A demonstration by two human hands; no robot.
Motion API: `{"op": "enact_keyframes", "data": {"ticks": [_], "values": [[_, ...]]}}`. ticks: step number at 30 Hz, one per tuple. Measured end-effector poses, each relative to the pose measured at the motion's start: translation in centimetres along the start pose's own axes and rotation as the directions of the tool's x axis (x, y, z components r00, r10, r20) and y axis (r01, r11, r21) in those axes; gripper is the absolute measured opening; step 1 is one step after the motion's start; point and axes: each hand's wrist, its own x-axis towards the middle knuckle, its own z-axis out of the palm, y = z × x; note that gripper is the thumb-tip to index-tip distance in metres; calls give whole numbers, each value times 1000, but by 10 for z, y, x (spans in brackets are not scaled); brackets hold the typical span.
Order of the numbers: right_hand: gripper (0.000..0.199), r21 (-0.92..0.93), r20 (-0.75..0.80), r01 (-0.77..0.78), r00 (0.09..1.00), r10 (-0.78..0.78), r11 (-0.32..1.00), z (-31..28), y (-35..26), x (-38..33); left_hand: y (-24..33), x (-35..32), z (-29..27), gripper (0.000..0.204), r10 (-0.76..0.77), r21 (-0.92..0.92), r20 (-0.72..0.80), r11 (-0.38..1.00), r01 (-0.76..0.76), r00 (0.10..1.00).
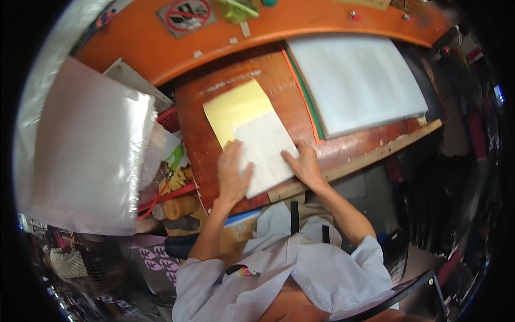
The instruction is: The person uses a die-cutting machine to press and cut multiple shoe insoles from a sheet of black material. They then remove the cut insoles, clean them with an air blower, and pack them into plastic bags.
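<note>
A white printed sheet point(266, 150) lies on a yellow sheet point(236, 107), both on a reddish-brown wooden board point(289, 102). My left hand point(232, 174) lies flat with fingers spread on the white sheet's near left part. Resting on the board at the sheet's right edge, my right hand point(304, 165) touches the paper with its fingertips. Neither hand grips anything.
A stack of white sheets point(357, 80) over green and orange ones lies at the board's right. An orange curved counter point(279, 24) runs behind. A shiny plastic-wrapped bundle point(88, 150) stands at left, beside a red basket point(170, 121) and clutter. A dark chair point(407, 292) is behind me.
</note>
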Motion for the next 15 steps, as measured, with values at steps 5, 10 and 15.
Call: {"op": "enact_keyframes", "data": {"ticks": [5,10,15], "values": [[33,-289,104,88,993,-60,953,-22,-18,0,-6,33,22,66,99,146,248,980,-138,964],[19,-173,-18,375,923,-384,911,-68,-82,96,-10,29,23,65,128,107,269,981,-161,955],[15,-281,-183,660,676,-714,697,-80,-200,223,-9,29,21,65,132,85,270,983,-160,954]]}}
